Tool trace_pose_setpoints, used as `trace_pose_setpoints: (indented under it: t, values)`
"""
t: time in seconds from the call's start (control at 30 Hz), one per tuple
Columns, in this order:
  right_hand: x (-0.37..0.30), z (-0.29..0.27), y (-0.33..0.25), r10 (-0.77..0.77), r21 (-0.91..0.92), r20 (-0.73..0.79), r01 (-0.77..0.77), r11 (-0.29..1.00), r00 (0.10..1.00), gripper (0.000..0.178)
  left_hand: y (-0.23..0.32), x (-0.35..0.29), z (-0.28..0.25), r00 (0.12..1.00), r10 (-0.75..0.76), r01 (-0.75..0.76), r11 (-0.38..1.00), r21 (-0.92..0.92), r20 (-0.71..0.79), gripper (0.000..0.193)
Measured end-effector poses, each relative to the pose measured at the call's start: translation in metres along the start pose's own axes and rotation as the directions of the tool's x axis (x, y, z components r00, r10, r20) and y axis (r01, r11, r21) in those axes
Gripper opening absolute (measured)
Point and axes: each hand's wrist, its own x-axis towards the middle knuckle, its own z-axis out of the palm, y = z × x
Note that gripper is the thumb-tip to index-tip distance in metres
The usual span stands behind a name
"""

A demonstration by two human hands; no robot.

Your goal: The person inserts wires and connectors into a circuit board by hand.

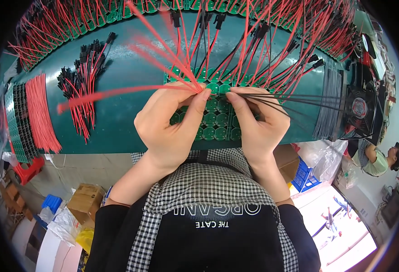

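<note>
My left hand (165,124) pinches several red wires (163,50) between thumb and fingertips. Their long ends fan out up and to the left, smeared by motion. Facing it, my right hand (263,127) pinches several thin black wires (299,99), which trail off to the right. Both sets of fingertips are close together over a panel of round green circuit boards (214,119). Along the panel's far part stand red and black wire leads with black plug connectors (259,31). Whether the wire tips touch the board is hidden by my fingers.
On the green table lie a row of red wires (43,113), stacked board panels (18,118), a pile of connector leads (85,72) and a row of dark wires (328,102). A small fan (359,108) stands at right. Wired boards (72,27) line the back. Another person (376,158) is far right.
</note>
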Motion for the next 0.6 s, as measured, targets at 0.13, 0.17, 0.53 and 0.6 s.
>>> trace_pose_setpoints:
  t: [0.13, 0.17, 0.53, 0.6]
  values:
    - [0.0008, -0.0012, 0.0018, -0.045, -0.031, 0.023, 0.046, 0.998, 0.999, 0.010, -0.0006, 0.0020, -0.0003, 0.999, 0.030, -0.030, 1.000, -0.001, 0.014, 0.012]
    - [0.0007, -0.0008, 0.0013, -0.045, -0.036, 0.016, 0.045, 0.998, 0.999, 0.010, -0.0004, 0.0019, -0.0003, 0.999, 0.035, -0.035, 0.999, -0.003, 0.014, 0.012]
    - [0.0060, 0.0001, 0.0016, -0.213, -0.198, 0.074, 0.224, 0.954, 0.974, 0.012, 0.0047, 0.0070, 0.0045, 0.992, 0.099, -0.104, 0.993, 0.058, 0.083, 0.013]
    - [0.0072, 0.0012, 0.0047, -0.246, -0.243, 0.088, 0.260, 0.934, 0.965, 0.016, 0.0051, 0.0090, 0.0068, 0.989, 0.086, -0.098, 0.990, 0.102, 0.117, 0.015]
